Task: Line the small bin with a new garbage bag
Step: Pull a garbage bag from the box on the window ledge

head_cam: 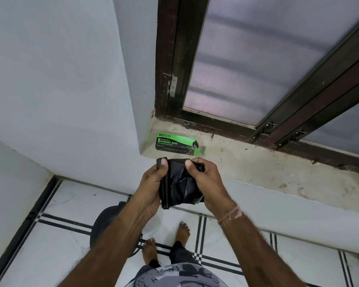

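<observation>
Pale grey walls [50, 79], frosted window [257, 59] in dark wooden frame [167, 59], stained sill [278, 168], white floor tiles [66, 257] with black stripes

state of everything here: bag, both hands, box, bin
garbage bag: folded, crumpled, not yet opened
left hand: grips the bag's left edge
right hand: pinches the bag's top right corner
garbage bag box: lying on the sill, end flap open
bin: on floor, mostly hidden

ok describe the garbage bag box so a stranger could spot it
Find the frosted window with the dark brown frame. On the sill below, at its left end by the wall, lies a small box. It is the only green-and-black thing there, printed GARBAGE BAGS, right flap open.
</observation>
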The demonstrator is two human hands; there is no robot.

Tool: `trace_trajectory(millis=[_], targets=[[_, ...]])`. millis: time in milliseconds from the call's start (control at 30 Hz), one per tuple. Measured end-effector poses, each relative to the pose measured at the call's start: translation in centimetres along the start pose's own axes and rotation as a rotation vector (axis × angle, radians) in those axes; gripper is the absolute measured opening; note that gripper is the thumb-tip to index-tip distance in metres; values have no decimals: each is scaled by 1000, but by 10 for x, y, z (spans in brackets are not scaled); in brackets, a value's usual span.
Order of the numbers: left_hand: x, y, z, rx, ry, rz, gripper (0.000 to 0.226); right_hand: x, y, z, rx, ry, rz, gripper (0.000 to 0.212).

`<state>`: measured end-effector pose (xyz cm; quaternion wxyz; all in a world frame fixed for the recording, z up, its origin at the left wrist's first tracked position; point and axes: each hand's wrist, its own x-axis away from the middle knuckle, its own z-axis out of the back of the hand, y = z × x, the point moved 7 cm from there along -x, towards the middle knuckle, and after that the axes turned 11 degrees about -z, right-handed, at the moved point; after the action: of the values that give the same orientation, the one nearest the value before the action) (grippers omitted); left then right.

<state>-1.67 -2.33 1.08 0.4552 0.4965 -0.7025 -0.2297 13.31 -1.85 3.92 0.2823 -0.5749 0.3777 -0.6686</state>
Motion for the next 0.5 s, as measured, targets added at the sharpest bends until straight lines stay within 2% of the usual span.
trace_trajectory(millis=[100, 200, 367, 500], targets=[[-1, -2, 2, 12, 14, 12, 63, -4, 0, 3, -3, 35, 5, 9], [-1, -3, -1, 27, 9, 13, 69, -3, -3, 0, 51, 42, 23, 16], [0, 0, -6, 37, -30, -10, 59, 6, -6, -10, -20, -77, 7, 31], [1, 1, -3, 15, -32, -16, 39, 6, -8, -8, -4, -71, 36, 19]])
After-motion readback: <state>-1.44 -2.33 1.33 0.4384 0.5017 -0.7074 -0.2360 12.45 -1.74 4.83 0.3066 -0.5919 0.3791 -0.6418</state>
